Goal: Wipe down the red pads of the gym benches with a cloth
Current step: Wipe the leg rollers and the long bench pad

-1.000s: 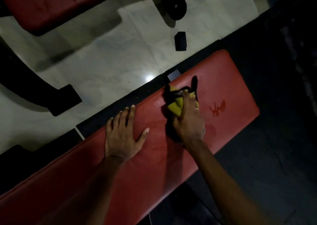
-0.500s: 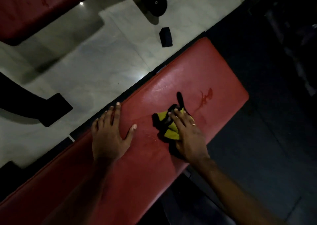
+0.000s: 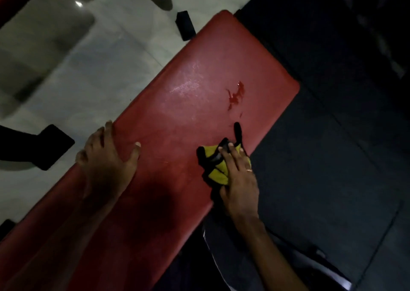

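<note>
Now R hand [image 3: 240,179] lies flat, fingers straight, pressing yellow-black cloth [image 3: 216,168] at pad [image 3: 188,104]'s right edge. L hand [image 3: 108,157] spread flat on pad's left edge, gripping nothing. Dark mark [image 3: 236,94] mid-pad, too blurred to read. Black block [image 3: 185,25] off pad's far end. Vs 0.5 s ago: cloth slid from mid-pad rightward.

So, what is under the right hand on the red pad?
A yellow and black cloth on the red pad; the right hand covers part of it and the pad below.
</note>
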